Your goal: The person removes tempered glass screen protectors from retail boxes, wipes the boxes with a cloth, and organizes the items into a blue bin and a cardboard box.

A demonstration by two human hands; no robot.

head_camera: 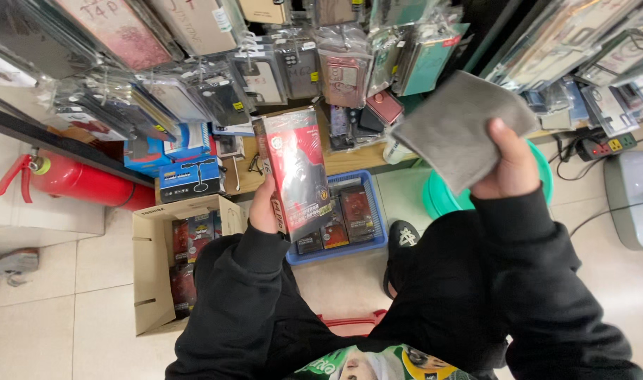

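My left hand [263, 208] grips a red and black boxed product [293, 171] wrapped in clear film, held upright over a blue plastic basket [376, 211]. Similar dark red boxes lie in that basket. My right hand [510, 163] holds a grey cloth [456, 127] raised to the right of the box, thumb on top of it. The cloth and the box are apart. Both arms wear black sleeves.
An open cardboard carton [152, 274] with more red boxes stands on the tiled floor at left. A red fire extinguisher [82, 181] lies farther left. Racks of packaged phone cases [265, 70] hang above. A green stool [437, 200] sits under the cloth. A power strip [606, 146] and cables lie at right.
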